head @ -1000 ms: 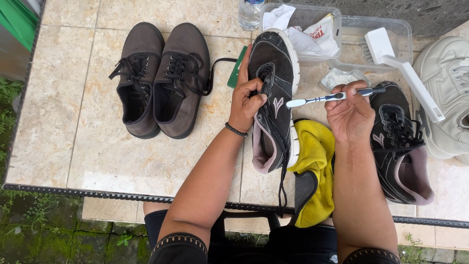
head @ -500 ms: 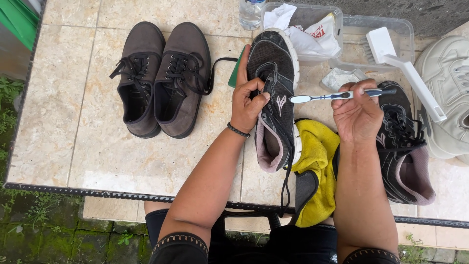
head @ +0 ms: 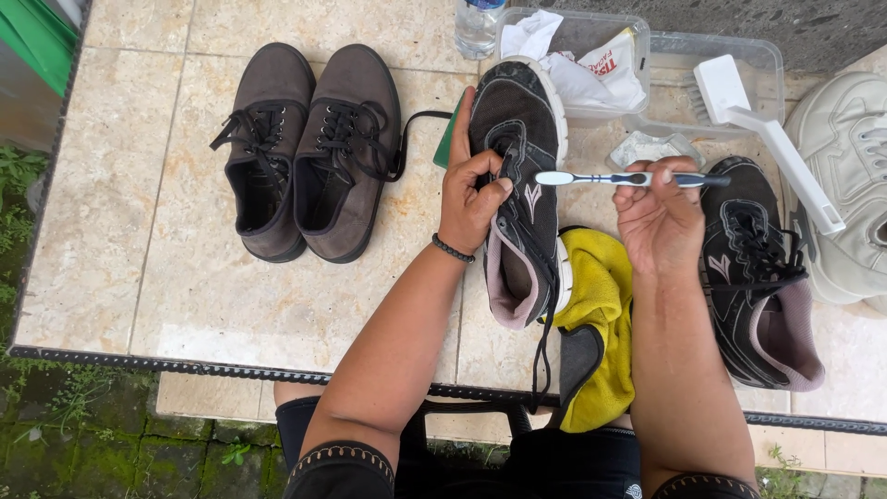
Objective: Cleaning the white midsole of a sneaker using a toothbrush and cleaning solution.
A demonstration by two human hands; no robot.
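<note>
My left hand (head: 471, 199) grips a black running shoe (head: 523, 185) with a white sole and pinkish lining, holding it tilted on its side above the tiled table (head: 185, 286). My right hand (head: 658, 217) holds a blue and white toothbrush (head: 628, 178) level, its bristle head close to the shoe's side. A yellow cloth (head: 599, 314) lies under the shoe at the table's near edge. The matching black shoe (head: 758, 273) rests just right of my right hand.
A pair of brown lace-up shoes (head: 309, 148) stands at the left. Clear plastic tubs (head: 637, 79) with white cloths, a white scrub brush (head: 767, 134) and a water bottle (head: 479, 23) sit at the back. A white sneaker (head: 850, 185) lies far right.
My right hand has brought the toothbrush slightly left and nearer the held shoe. The left hand keeps its grip, with the shoe shifting only a little.
</note>
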